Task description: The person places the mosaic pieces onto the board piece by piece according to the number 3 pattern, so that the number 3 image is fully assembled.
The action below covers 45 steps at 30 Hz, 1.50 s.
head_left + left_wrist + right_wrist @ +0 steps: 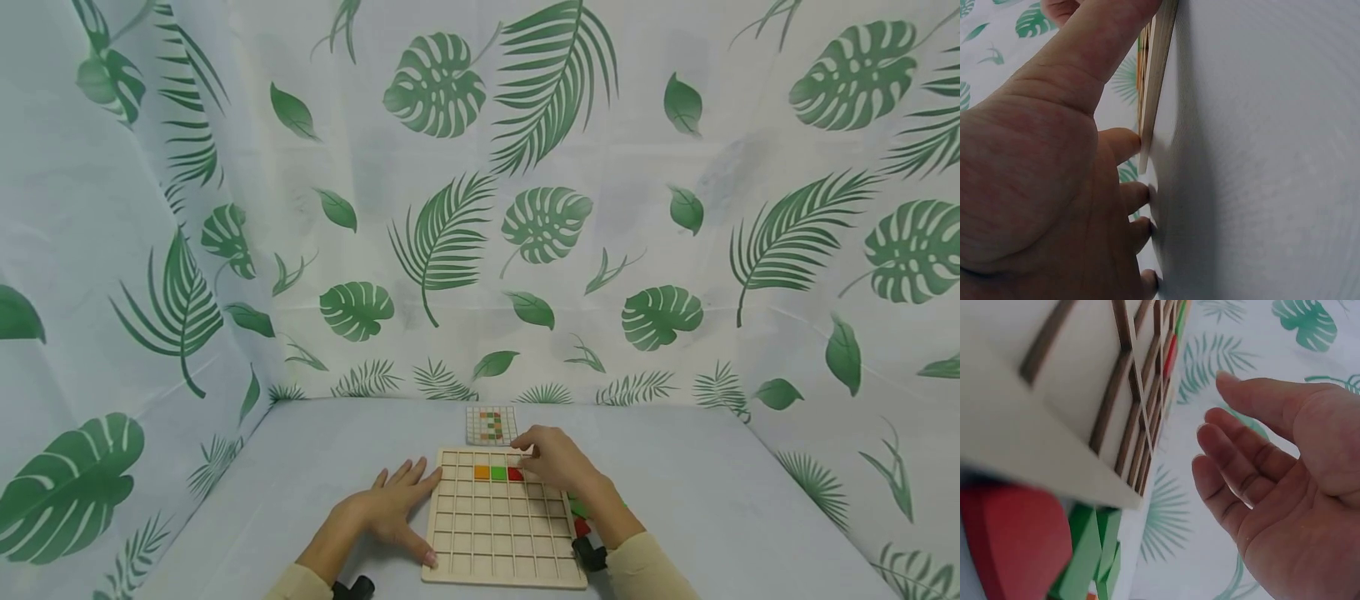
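The board [480,542] lies mid-worktop [322,450], with the card [491,426] just beyond it, towards the worktop's far edge. In the board's second row from that edge sit an orange tile [482,472], a green tile [498,473] and a red tile [514,473], side by side. The step in hand seems to be setting tiles to match the card. The right hand [553,460] is beside the red tile, fingers loosely bent and thumb apart, with nothing visible in its grasp. The left hand [1041,181] is spread, thumb at the board's near left corner and index finger against its left side; that is a sound brace, and light pressure should be enough to stop the board sliding. Loose tiles [1079,550] lie on the worktop along the board's right side, so a fingertip pinch by the edges would suit them best. Count cells in from the board's edge before lowering a tile, then press it flat between the ridges. The card's squares are small here, so check each colour and row closely, and lift the wrist clear of tiles already placed.
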Motion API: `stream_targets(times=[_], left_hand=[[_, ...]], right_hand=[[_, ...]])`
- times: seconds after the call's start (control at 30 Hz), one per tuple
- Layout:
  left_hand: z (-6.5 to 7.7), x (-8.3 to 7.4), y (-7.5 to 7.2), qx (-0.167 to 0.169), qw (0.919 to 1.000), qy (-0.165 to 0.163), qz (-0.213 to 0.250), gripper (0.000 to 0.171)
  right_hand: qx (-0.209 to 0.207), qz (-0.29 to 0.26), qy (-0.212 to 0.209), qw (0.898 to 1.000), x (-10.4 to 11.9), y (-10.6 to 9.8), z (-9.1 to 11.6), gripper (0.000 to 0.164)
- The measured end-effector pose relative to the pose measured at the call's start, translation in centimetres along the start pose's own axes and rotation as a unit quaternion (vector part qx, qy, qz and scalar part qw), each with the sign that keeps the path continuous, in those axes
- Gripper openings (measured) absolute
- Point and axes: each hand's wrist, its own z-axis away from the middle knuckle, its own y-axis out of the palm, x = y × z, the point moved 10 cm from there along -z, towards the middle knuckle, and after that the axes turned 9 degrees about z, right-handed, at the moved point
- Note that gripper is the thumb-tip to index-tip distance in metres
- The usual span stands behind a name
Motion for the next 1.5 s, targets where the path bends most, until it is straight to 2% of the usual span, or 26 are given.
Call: stream_targets(times=[0.37, 0.8, 1.1, 1.5], left_hand=[[0.0, -0.1, 0.0, 0.002, 1.0000, -0.003, -0.005, 0.131], [0.0, 0.1, 0.1, 0.001, 1.0000, -0.006, -0.004, 0.132], [-0.1, 0.1, 0.1, 0.000, 0.9999, -0.009, -0.006, 0.131], [0.0, 0.0, 0.0, -0.002, 0.9999, -0.010, -0.009, 0.131]], right_hand=[[-0.022, 0.010, 0.025, 0.999, -1.9, -2.1, 0.6, 0.027], [-0.027, -0.003, 0.064, 0.998, -4.0, -3.3, 1.8, 0.026], [-0.017, 0.004, 0.066, 0.998, -5.4, -3.8, 2.1, 0.025], [0.022, -0.012, 0.086, 0.996, -7.4, -3.9, 2.7, 0.022]])
